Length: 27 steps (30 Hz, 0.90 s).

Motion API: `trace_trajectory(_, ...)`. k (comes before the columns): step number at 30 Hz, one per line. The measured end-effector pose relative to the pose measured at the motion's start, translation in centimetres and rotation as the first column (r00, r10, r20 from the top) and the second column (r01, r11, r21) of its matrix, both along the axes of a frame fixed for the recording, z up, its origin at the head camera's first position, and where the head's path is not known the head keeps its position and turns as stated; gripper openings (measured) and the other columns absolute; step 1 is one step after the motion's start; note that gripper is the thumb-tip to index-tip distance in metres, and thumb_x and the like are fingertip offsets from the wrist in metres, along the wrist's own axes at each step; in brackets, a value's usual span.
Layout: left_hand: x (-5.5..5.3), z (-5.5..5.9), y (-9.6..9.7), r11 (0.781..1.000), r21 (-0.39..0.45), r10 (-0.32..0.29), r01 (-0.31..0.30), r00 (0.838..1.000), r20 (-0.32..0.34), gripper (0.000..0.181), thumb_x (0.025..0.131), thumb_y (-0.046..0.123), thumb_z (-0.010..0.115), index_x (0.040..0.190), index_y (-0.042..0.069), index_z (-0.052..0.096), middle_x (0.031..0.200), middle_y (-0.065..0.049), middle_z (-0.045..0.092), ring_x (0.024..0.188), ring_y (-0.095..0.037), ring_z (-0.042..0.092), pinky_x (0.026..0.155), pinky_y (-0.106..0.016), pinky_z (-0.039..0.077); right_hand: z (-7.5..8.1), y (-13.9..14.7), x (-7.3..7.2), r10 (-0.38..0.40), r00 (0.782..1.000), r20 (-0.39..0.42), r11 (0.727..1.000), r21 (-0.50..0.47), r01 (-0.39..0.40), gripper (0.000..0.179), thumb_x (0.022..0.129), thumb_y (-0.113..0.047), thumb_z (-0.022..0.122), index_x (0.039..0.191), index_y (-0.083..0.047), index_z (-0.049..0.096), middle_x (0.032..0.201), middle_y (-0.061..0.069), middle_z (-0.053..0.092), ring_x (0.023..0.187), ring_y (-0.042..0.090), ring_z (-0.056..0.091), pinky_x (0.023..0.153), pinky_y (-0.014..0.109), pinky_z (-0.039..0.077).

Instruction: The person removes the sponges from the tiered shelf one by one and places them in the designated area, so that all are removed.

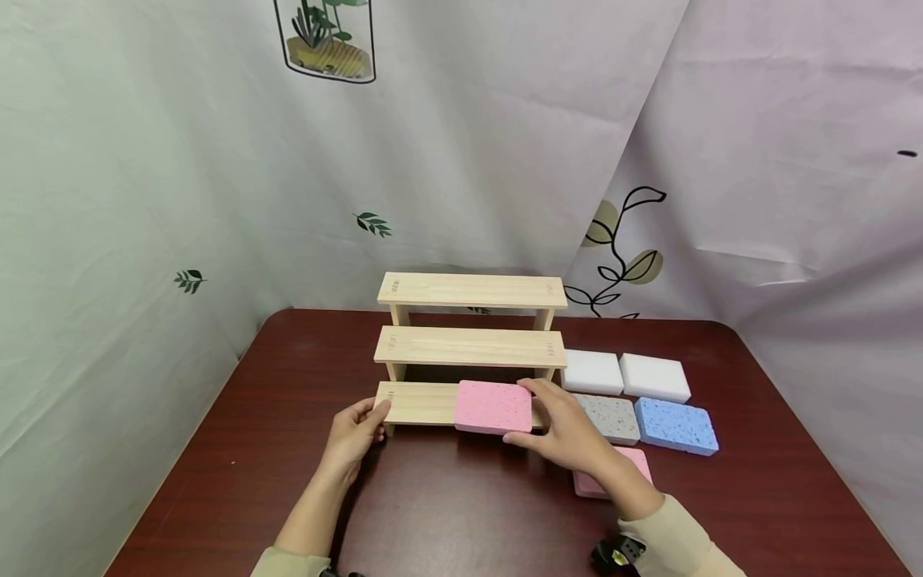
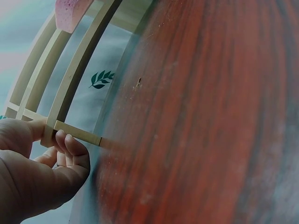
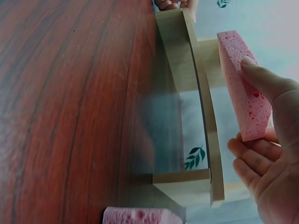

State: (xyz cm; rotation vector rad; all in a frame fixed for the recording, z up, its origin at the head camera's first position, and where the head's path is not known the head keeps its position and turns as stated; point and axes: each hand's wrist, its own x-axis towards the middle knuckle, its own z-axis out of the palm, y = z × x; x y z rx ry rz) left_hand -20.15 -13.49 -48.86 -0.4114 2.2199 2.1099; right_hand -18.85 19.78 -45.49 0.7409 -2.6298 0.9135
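Observation:
My left hand (image 1: 349, 439) pinches the left end of the lowest step of a three-tier wooden stand (image 1: 470, 346), thumb on top and fingers beneath, as the left wrist view also shows. A pink sponge (image 1: 493, 406) is held in my right hand (image 1: 566, 429), with the thumb on its near edge. In the right wrist view this sponge (image 3: 243, 88) is tilted and stands apart from the step's front edge (image 3: 205, 107), over the right part of the lowest step. Some of that step is hidden behind the sponge.
Right of the stand lie two white sponges (image 1: 593, 373), a grey speckled sponge (image 1: 609, 418) and a blue sponge (image 1: 676, 426). Another pink sponge (image 1: 590, 484) lies partly under my right forearm. Behind the dark red table (image 1: 461, 513) hangs a pale patterned cloth (image 1: 469, 160).

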Motion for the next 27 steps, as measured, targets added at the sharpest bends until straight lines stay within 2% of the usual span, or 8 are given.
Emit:
trace_trajectory(7, -0.1, 0.0, 0.0, 1.0, -0.004, -0.003, 0.003, 1.0, 0.001, 0.041, 0.101, 0.013, 0.064, 0.13, -0.015, 0.057, 0.081, 0.001, 0.062, 0.066, -0.008, 0.054, 0.061, -0.019, 0.049, 0.1, 1.1, 0.5, -0.021, 0.999, 0.032, 1.0, -0.001, 0.021, 0.08, 0.073, -0.04, 0.091, 0.134, -0.001, 0.059, 0.128, 0.016, 0.064, 0.116, 0.035, 0.062, 0.096, 0.055, 0.049)
trace_trajectory(20, -0.1, -0.1, 0.0, 1.0, -0.008, -0.002, 0.002, 1.0, 0.003, 0.041, 0.101, 0.013, 0.064, 0.13, -0.015, 0.056, 0.081, 0.0, 0.061, 0.066, -0.007, 0.054, 0.061, -0.018, 0.049, -0.1, 3.8, 1.6, -0.036, 0.999, 0.038, 0.999, 0.004, 0.036, 0.076, 0.075, -0.039, 0.091, 0.137, -0.009, 0.058, 0.127, 0.006, 0.064, 0.117, 0.027, 0.061, 0.095, 0.052, 0.05)
trace_trajectory(27, -0.1, -0.1, 0.0, 1.0, 0.0, -0.001, 0.001, 1.0, 0.005, 0.042, 0.101, 0.012, 0.063, 0.131, -0.015, 0.055, 0.08, 0.0, 0.061, 0.066, -0.008, 0.054, 0.061, -0.018, 0.049, -0.1, 5.3, 2.3, -0.062, 0.997, 0.035, 0.998, 0.012, 0.062, 0.077, 0.074, -0.037, 0.092, 0.136, -0.005, 0.058, 0.129, 0.007, 0.064, 0.119, 0.028, 0.061, 0.093, 0.052, 0.051)
